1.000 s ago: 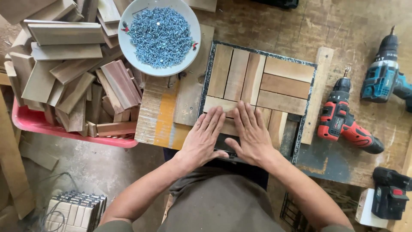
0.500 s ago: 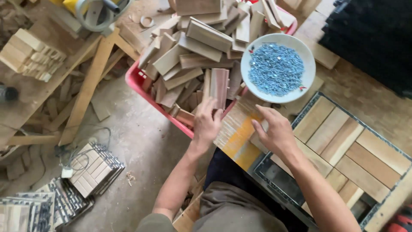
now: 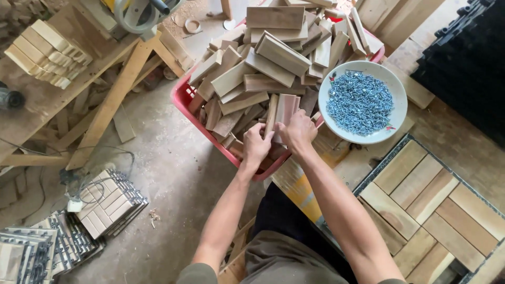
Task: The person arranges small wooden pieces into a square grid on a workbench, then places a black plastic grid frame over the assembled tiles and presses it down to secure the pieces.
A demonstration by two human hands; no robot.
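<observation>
Both forearms reach away from the body into the red plastic crate (image 3: 184, 100). The left hand (image 3: 256, 144) is curled knuckles-up, its fingers pressed together and hooked over a narrow reddish-brown wooden slat (image 3: 271, 114) at the crate's near edge. Just to its right, the right hand (image 3: 298, 131) lies bent over a wider reddish wooden slat (image 3: 288, 108), fingers close together and gripping its near end. The two hands almost touch.

The crate is heaped with short pale and brown wooden slats (image 3: 273, 50) lying at all angles. Right of it, a white round bowl (image 3: 398, 94) holds a mound of small grey-blue screws (image 3: 359, 102). At the near right lies a black plastic grid tile (image 3: 368, 176) filled with parallel wooden slats.

Half a second ago the left hand rested on the slats and the right hand hovered over the bench, fingers spread; both now grip slats in the crate.
</observation>
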